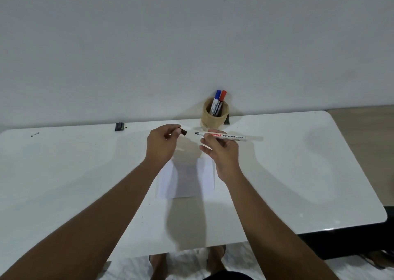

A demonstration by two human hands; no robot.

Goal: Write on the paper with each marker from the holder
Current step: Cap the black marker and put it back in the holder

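My right hand (pixel 220 149) holds a white permanent marker (pixel 230 136) level above the table, its bare black tip pointing left. My left hand (pixel 163 141) pinches the marker's dark cap (pixel 183 132), a short gap away from the tip. A white sheet of paper (pixel 185 179) lies on the table below and between my hands, partly shaded by them. A round wooden holder (pixel 215 117) stands at the table's far edge with a blue-capped marker (pixel 215 101) and a red-capped marker (pixel 220 102) upright in it.
The white table (pixel 298 173) runs against a plain white wall. A small black clip (pixel 119 126) sits at the far edge on the left, another dark piece (pixel 227 119) beside the holder. My feet show below the table's near edge.
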